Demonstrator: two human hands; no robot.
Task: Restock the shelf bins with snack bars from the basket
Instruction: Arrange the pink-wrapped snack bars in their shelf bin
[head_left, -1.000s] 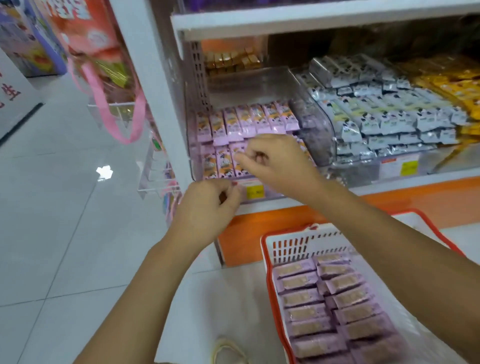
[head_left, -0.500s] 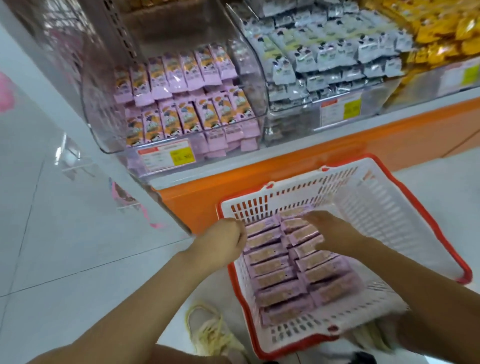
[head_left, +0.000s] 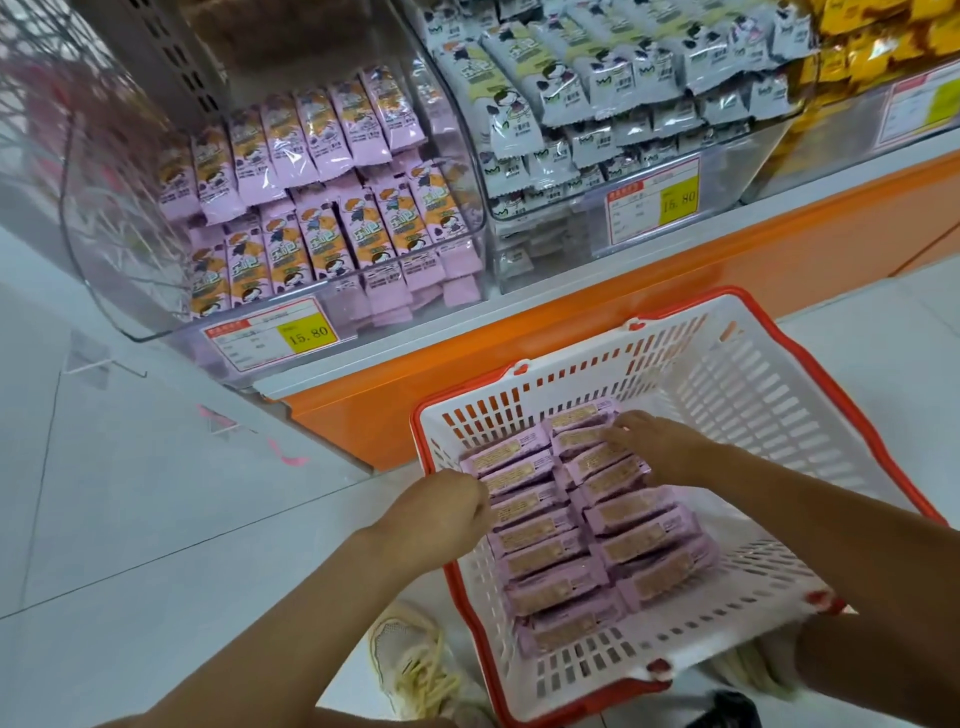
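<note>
The basket (head_left: 727, 395) is of matt white plastic with a red plastic rim. The snack bars (head_left: 550, 551) in it have pink film wrappers with a soft shine. The bin (head_left: 104, 249) is clear, glossy plastic. The floor tiles (head_left: 130, 493) are smooth and reflecting.

The left hand (head_left: 441, 514) hides its own fingers; yellow packets (head_left: 883, 41) run off-frame.

One wide-angle view from the person's head looks steeply down and forward: basket (head_left: 748, 410) close below, shelf bins (head_left: 119, 249) just beyond, floor (head_left: 130, 493) left.
</note>
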